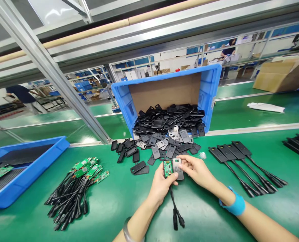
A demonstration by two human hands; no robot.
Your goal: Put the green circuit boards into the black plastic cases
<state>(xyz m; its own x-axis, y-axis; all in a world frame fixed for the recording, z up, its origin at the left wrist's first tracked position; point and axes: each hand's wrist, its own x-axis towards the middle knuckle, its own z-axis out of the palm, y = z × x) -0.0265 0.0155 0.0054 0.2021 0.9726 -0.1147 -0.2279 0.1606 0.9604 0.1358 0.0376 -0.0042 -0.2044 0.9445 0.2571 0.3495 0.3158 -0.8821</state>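
Reaching in from the lower edge of the view, angling the left hand (159,185) up and inward, wrist fairly straight, and bringing the right hand (198,170) in from the right, above a bright blue wristband (235,202). Closing the left fingers around a small rectangular green circuit board (168,168), thumb stretched across to the lower part of a flat grey plastic cover (178,170). Bending the right fingers at the cover's upper edge, thumb on its face, nearly closed on it. Holding board and cover side by side between both hands, above the green tabletop (129,208), board nearer the left fingers, cover nearer the right. Trailing a split black cable (175,215) below the left hand. Facing a tilted blue plastic crate (216,90), just beyond a spilled heap of black and grey covers (171,151).
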